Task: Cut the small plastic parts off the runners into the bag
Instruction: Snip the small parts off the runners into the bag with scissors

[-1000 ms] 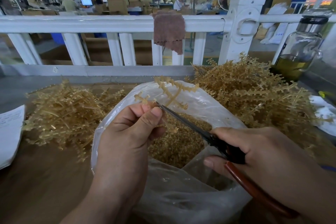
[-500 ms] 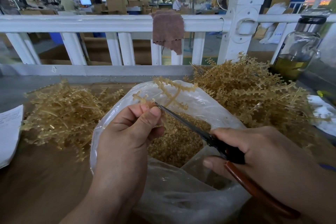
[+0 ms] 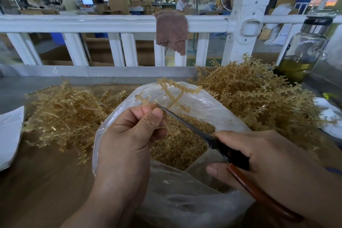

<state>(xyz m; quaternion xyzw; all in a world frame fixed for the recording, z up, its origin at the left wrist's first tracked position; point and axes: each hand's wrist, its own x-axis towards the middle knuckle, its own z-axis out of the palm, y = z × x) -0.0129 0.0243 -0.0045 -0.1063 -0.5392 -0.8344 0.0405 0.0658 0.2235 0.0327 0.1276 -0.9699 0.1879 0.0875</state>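
– Runner [image 3: 174, 99], where is it exactly?
– It is in the air above the open mouth of the bag [image 3: 203, 102]. It is a pale amber branched piece with little knobs along its arms. The left hand [image 3: 127, 140] pinches its lower end between the thumb and the curled fingers.
– And the other hand?
– The right hand [image 3: 268, 155] is wrapped around the red-brown handles of the scissors [image 3: 187, 123]. The thin blades look almost together, and their tip meets the runner just beside the left thumb.
– What is inside the bag?
– A heap of small parts [image 3: 177, 144] of the same amber colour, lying in the clear plastic. The bag stands on the brown tabletop [image 3: 37, 181], between two piles.
– Which piles?
– On the right is a high pile of runners [image 3: 249, 98] with many knobs on them. On the left is a lower pile of thin sticks [image 3: 64, 116], which look more bare.
– Anything more around?
– A sheet of paper [image 3: 9, 135] lies at the left edge, and a glass bottle [image 3: 303, 50] with yellowish liquid stands at the far right. Behind all is a white railing [image 3: 111, 23] with a brown cloth [image 3: 171, 31] hanging over it.
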